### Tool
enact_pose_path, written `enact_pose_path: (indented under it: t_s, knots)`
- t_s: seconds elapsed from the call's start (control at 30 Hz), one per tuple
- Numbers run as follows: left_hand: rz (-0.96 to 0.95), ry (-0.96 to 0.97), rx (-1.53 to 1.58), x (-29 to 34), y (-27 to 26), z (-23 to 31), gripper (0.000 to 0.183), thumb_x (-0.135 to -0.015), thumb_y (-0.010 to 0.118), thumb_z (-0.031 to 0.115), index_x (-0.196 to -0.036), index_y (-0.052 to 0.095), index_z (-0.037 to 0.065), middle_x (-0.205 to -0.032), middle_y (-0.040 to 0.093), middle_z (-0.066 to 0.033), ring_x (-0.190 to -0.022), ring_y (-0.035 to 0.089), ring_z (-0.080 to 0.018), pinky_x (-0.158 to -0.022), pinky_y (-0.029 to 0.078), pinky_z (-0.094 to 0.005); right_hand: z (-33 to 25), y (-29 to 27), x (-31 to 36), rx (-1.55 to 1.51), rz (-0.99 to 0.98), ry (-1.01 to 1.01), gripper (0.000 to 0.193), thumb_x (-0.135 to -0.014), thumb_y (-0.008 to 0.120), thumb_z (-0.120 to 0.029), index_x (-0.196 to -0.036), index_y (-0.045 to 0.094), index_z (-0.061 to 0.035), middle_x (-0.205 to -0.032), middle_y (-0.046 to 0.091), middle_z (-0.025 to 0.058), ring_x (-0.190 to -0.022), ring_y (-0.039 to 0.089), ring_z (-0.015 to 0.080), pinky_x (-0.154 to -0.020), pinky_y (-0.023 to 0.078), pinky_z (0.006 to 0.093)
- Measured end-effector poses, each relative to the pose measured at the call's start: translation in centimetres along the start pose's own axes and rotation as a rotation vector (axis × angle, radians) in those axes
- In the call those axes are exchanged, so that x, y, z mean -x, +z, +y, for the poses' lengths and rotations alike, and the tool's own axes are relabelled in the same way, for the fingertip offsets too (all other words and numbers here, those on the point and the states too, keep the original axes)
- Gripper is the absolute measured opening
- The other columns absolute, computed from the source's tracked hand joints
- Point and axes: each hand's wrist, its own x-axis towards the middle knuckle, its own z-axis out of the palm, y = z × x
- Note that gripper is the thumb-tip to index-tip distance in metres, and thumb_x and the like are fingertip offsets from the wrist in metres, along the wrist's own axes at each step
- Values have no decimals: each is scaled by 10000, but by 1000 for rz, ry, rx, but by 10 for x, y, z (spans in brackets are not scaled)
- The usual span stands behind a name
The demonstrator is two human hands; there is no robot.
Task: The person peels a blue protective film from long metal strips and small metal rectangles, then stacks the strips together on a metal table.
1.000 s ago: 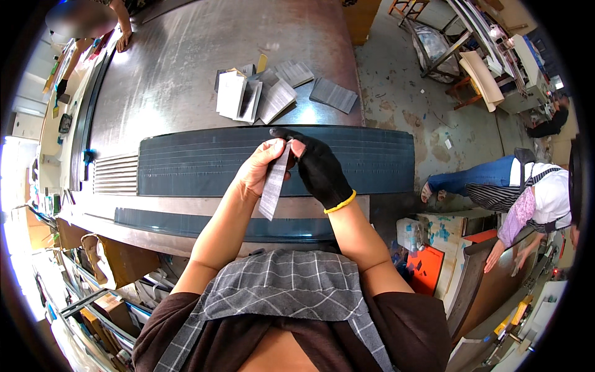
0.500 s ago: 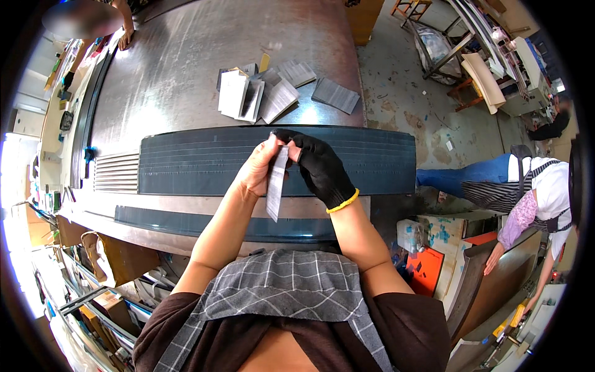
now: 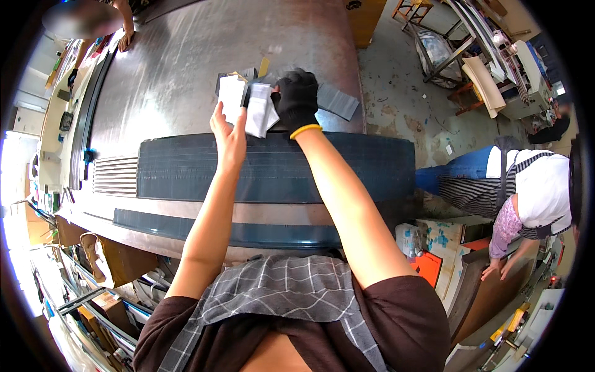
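My bare left hand [image 3: 229, 139] reaches to the lower end of a white stack of paper slips [image 3: 231, 94] on the metal table. Its fingers are stretched and the thumb stands apart, nothing visibly gripped. My right hand [image 3: 297, 96], in a black fingertip-less glove with a yellow cuff, is just right of a second stack of pale printed slips [image 3: 258, 110]. That hand is blurred and its fingers are mostly hidden, so its hold cannot be made out. Right of the glove lies a flat grey bundle of slips [image 3: 338, 101].
Long dark panels [image 3: 186, 166] with fine lines lie across the near side of the table [image 3: 204, 37], beside a ribbed metal piece [image 3: 116, 175]. Another person in a striped apron [image 3: 474, 198] works at a brown board [image 3: 496, 291] on the right. Someone's hand [image 3: 126, 40] rests at the far left.
Both hands have moved forward and parted, from over the dark panel to the slip stacks. The printed strip I held between them no longer shows there. The person at right has shifted their hands.
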Motion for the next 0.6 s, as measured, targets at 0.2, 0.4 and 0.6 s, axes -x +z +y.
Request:
enact_pose_path:
  t_s: [0.2,0.4,0.6]
  knots:
    - [-78,-236,191,32,-67,-14,569,-1007,440,463,-1446,403,102,-1454,452,-128,-1326,447,-274,-1098,314,-427,69,5,6,72,-282,286,616,-695,750,-528,-1082,642,-61,-1259,544,156,-1257,404,357,-1027,322,505]
    - [-120,-389,244,66,-83,-31,486,-1029,399,425,-1382,471,99,-1291,591,-112,-1149,563,-180,-954,414,-323,138,-34,40,450,-496,350,563,-752,730,-495,-1162,653,-117,-1355,497,141,-1365,319,315,-1113,252,513]
    - [-319,-349,361,71,-40,-12,445,-1040,401,366,-1366,475,72,-1232,621,-110,-1092,591,-165,-923,436,-295,144,-42,36,380,-262,326,347,-750,747,-356,-952,687,-81,-931,653,103,-943,596,261,-839,463,420]
